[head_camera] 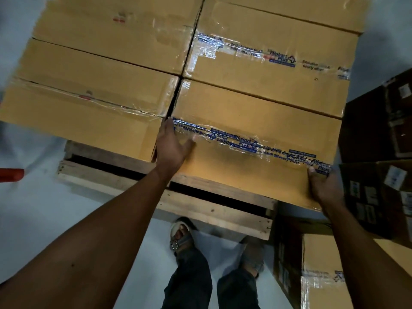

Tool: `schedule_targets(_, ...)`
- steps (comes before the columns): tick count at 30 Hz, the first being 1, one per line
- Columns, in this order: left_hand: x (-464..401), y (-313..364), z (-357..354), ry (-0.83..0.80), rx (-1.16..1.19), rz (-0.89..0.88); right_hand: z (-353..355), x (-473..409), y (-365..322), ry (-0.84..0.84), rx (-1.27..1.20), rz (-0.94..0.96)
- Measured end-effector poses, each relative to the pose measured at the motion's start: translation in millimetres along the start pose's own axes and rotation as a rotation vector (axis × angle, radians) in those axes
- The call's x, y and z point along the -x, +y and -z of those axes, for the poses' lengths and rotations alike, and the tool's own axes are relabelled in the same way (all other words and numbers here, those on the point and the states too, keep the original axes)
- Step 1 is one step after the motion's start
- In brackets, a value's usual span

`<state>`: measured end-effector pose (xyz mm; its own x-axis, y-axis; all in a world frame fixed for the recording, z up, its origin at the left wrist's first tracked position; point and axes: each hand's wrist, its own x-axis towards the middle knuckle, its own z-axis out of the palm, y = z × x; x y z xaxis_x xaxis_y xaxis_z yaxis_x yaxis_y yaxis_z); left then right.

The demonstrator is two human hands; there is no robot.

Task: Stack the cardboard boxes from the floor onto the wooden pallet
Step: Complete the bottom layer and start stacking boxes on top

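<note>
The blue-printed tape [249, 144] across the box [256, 121] under my hands read "Flipkart Plus"; the box behind [267, 70] carried the same tape.

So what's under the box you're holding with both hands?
The near right box, held by the left hand and right hand, sits above the wooden pallet, whose slats show below its near edge. Whether another box lies beneath is hidden.

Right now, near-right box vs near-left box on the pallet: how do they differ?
The near-right box carries blue printed tape; the near-left box has clear tape only. The near-right box sticks out toward the camera, past the near-left box's front face. The left hand and right hand are on the near-right box's ends; none touch the near-left box. Both are tan cardboard on the pallet.
</note>
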<state>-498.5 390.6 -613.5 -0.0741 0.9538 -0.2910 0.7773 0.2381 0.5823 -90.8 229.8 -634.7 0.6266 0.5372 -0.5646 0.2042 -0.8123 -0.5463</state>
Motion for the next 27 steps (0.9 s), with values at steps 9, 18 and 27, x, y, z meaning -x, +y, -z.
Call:
schedule_targets(9, 18, -19, 15, 0.288, 0.12, 0.575, -12, 5, 0, 0.053, -0.083, -0.126)
schedule_targets(18, 24, -34, -4, 0.074, 0.139, 0.401, -11, 6, 9, 0.046, -0.082, -0.084)
schedule_targets(27, 46, -47, 3, 0.01, 0.147, 0.22, 2, 13, 5, -0.077, -0.026, -0.032)
